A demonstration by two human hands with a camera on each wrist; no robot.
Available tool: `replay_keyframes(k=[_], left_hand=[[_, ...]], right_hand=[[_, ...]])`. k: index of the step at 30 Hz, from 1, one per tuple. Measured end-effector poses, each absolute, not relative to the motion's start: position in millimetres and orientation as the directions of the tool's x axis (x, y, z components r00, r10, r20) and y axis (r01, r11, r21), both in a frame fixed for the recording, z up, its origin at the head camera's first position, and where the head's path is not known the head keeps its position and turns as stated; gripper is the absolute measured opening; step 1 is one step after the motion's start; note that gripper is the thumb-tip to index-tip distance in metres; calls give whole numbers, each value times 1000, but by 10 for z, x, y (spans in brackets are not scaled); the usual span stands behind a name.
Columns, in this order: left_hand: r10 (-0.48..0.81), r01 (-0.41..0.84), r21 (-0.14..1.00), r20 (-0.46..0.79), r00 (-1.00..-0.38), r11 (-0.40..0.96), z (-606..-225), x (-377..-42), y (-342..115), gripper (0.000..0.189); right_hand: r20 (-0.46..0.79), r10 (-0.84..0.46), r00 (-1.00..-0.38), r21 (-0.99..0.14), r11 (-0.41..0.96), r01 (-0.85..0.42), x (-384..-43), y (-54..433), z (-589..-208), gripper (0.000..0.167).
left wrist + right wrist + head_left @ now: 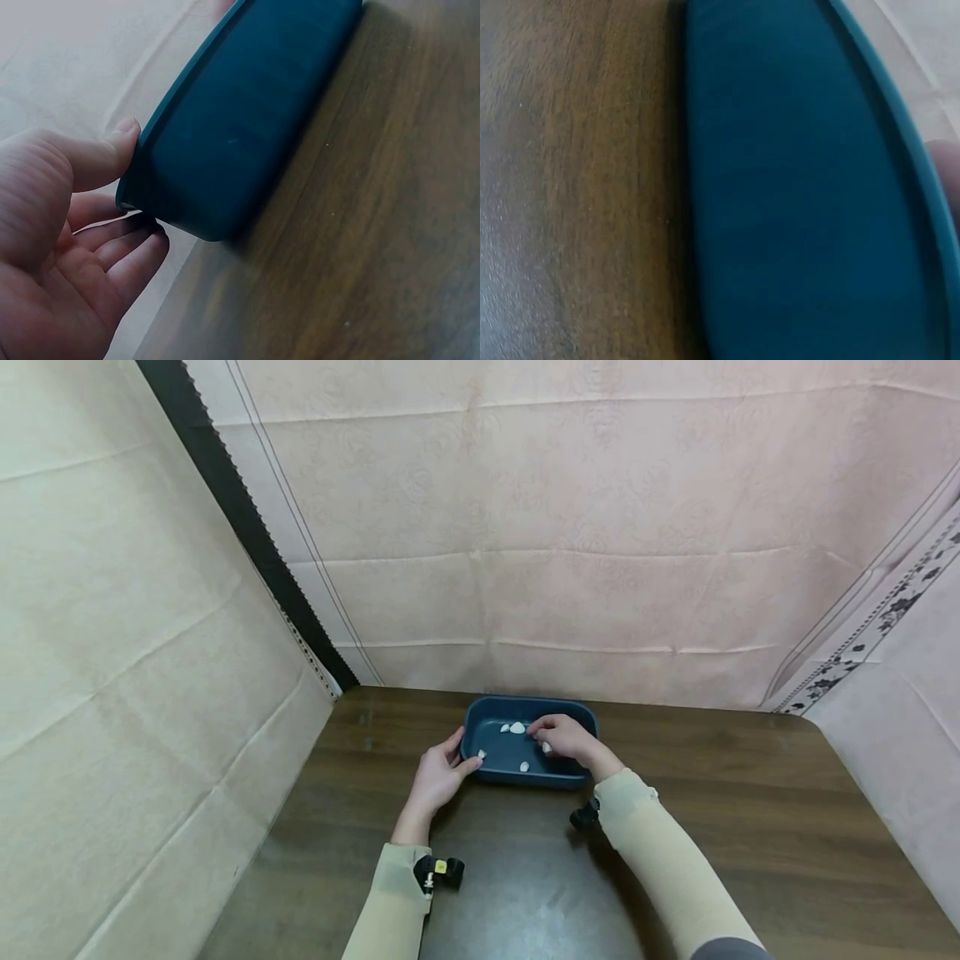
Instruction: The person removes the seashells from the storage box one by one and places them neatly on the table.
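Note:
A dark blue rectangular tray (487, 774) stands on the wooden table, and several small white pebble-like pieces (517, 727) lie scattered on its floor. At its left end my left hand (438, 777) grips the rim, thumb (124, 142) at the front corner and fingers round the end. My right hand (570, 739) reaches over the right half of the tray with its fingers bent downward. One white piece (546, 747) shows just beneath that hand; whether the fingertips pinch anything is hidden. In the right wrist view the tray's outer wall (802, 187) covers most of the hand.
The brown wooden table (510, 877) extends in front of the tray and to both sides. A pale cloth wall (570, 527) rises directly behind the tray, with further cloth (135, 693) on the left. Black wrist cameras (450, 872) sit by both sleeves.

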State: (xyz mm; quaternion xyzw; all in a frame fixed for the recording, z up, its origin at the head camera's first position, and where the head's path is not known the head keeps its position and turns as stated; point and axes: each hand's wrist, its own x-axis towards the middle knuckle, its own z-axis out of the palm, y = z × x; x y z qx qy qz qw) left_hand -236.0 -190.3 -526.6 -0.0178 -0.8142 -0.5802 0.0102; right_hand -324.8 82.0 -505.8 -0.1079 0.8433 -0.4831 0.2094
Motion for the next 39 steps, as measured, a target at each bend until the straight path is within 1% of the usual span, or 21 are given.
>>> replay_keyframes(k=[7,11,15,19,22,27,34,39], left_hand=[[18,35,942,30,-999,333,-5270,-2368,-1893,70],[18,36,941,32,-999,337,-5274,-2383,-1899,70],[14,32,942,29,-999,334,-5263,-2388,-1912,71],[9,24,942,22,-1000,336,-5263,-2383,-1920,71],[10,25,941,23,-1000,337,-5268,-2380,-1919,71],[11,20,940,17,-1000,340,-5264,-2378,-1912,72],[10,26,939,24,-1000,343,-5269,-2386,-1912,71],[13,26,939,23,-1000,343,-5273,-2378,-1917,72]], right_hand=[[-216,-387,-896,-858,514,-15,-3257,853,-5072,32],[-183,-386,-904,-831,552,-68,-3262,870,-5072,33],[-149,-386,-910,-773,619,-136,-3259,857,-5077,37],[-131,-382,-915,-690,698,-192,-3235,834,-5058,41],[-134,-387,-912,-639,737,-219,-3219,824,-5035,41],[-152,-388,-909,-595,770,-229,-3212,824,-5025,37],[-140,-368,-919,-608,764,-214,-3196,810,-5040,23],[-150,-370,-917,-660,728,-186,-3191,804,-5089,25]])
